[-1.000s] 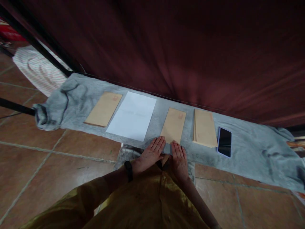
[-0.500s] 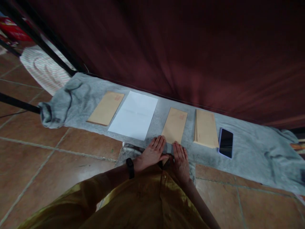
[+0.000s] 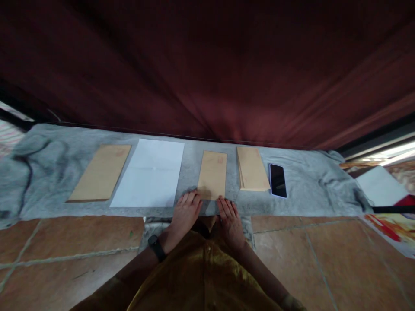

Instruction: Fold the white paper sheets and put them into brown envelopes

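Observation:
A brown paper envelope [image 3: 212, 175] lies flat on the grey cloth in front of me, a faint reddish print near its far right corner. My left hand [image 3: 187, 210] rests at its near left corner, fingers stretched out and fingertips touching it. On the near right corner lie the fingertips of my right hand [image 3: 231, 218], palm down with fingers extended. Left of the envelope is a white sheet of paper [image 3: 149, 172] with faint crease lines. Neither hand grips anything.
More brown envelopes [image 3: 102, 172] lie at the left; a stack of envelopes [image 3: 253, 168] sits to the right, beside a phone [image 3: 278, 180] with a dark screen. A grey cloth [image 3: 314, 185] covers the long surface. Behind it hangs a dark red curtain [image 3: 207, 77]. Tiled floor [image 3: 282, 246] shows below.
The view has turned to the right and levelled, so everything on the cloth appears further left. Both hands stay at the envelope's near edge, with little visible movement.

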The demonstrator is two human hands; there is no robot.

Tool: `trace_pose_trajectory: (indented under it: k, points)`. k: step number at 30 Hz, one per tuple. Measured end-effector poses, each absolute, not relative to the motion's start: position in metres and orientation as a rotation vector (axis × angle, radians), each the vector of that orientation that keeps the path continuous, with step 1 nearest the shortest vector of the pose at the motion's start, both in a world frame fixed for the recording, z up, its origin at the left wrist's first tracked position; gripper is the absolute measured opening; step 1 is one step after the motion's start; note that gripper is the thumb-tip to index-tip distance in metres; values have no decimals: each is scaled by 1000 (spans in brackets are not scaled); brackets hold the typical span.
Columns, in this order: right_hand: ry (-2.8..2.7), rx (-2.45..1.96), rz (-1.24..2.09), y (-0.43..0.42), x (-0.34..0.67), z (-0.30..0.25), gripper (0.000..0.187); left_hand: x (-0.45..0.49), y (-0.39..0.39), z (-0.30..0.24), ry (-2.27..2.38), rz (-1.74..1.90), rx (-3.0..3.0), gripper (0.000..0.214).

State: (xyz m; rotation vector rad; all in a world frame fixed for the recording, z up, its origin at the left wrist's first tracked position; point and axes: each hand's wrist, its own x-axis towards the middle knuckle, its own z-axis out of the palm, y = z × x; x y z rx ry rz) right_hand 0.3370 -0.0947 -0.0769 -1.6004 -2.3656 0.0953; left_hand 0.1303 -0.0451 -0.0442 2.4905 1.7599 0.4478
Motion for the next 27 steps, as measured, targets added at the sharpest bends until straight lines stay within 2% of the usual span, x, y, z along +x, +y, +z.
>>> trace_pose_trajectory:
  k: [6,21,27]
  points:
    - [-2340,-1588,75,-97,339,-79,60,138,-31,-46,1957,582,2276,32]
    - [-2278,-1628,86,-94,335,-74,59,144,-14,-56,2155,518,1934,26]
    - [-2247,-1642,107,-93,331,-69,55,137,-3,-56,1891,703,1550,21]
